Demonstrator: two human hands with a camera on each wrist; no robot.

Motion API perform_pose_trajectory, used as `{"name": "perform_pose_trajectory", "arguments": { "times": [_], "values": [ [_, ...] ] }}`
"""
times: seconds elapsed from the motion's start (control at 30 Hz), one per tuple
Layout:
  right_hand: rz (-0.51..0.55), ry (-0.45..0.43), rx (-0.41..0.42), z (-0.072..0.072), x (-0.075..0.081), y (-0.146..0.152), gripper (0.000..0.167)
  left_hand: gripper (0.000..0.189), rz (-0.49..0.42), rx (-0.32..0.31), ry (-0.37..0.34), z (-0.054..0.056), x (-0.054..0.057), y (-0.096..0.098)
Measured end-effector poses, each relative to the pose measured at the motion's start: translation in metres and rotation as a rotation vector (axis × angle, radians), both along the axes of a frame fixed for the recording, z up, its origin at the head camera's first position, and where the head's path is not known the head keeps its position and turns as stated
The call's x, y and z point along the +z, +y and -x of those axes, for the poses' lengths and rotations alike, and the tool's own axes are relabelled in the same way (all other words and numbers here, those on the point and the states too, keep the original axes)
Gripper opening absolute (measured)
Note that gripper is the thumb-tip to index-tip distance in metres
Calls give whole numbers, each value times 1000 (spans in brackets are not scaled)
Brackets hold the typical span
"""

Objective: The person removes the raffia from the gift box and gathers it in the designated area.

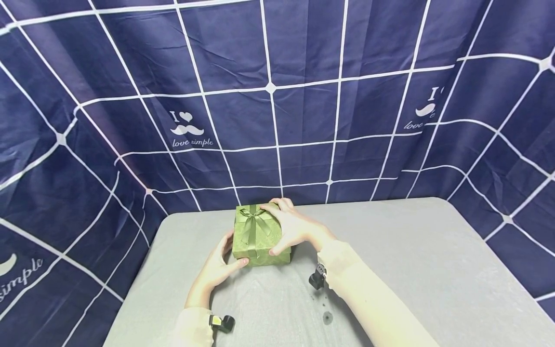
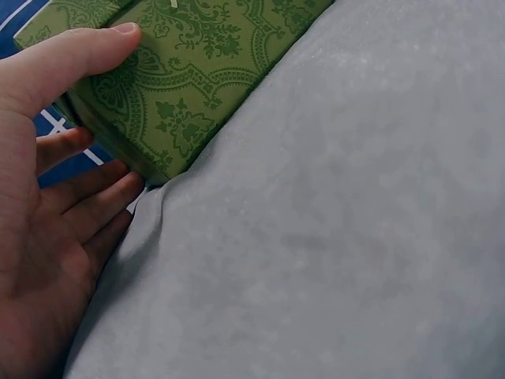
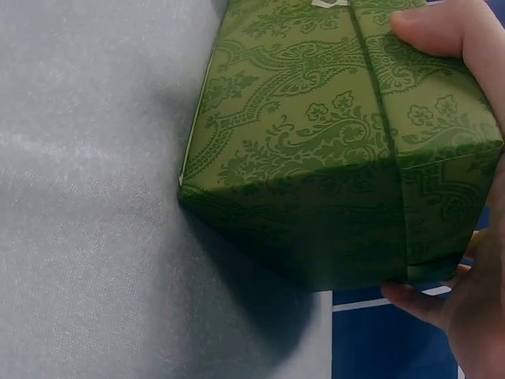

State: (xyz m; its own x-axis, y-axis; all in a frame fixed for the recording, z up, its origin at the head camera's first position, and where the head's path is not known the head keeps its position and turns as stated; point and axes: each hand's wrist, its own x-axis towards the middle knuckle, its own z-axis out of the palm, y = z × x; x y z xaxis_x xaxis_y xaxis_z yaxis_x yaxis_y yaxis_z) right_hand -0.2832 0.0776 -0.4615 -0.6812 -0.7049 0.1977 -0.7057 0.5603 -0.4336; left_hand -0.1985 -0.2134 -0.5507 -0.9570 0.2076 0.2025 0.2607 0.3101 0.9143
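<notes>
A green gift box (image 1: 265, 243) with a patterned surface and a ribbon bow (image 1: 253, 218) on its lid sits near the far edge of the table. My left hand (image 1: 219, 264) holds its left side, thumb on the front face and fingers around the corner. From the right, my right hand (image 1: 296, 225) spans the lid, gripping it with the thumb at the front and fingers at the back. In the right wrist view, a seam between lid and base runs across the box (image 3: 308, 150). What is inside is hidden.
The table has a grey cloth cover (image 1: 390, 270), with a small dark spot (image 1: 327, 317) near the front. Dark blue curtains (image 1: 303, 115) with white grid lines hang behind it and on both sides. A small black device (image 1: 318, 277) is strapped at each wrist.
</notes>
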Motion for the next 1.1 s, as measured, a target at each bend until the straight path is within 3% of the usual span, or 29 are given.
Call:
{"name": "perform_pose_trajectory", "arguments": {
  "times": [0.6,1.1],
  "values": [
    [41,2,-9,-1,2,0,132,98,7,3,-8,1,0,0],
    [29,-8,-59,-4,1,1,134,91,3,-17,47,0,-1,0]
  ]
}}
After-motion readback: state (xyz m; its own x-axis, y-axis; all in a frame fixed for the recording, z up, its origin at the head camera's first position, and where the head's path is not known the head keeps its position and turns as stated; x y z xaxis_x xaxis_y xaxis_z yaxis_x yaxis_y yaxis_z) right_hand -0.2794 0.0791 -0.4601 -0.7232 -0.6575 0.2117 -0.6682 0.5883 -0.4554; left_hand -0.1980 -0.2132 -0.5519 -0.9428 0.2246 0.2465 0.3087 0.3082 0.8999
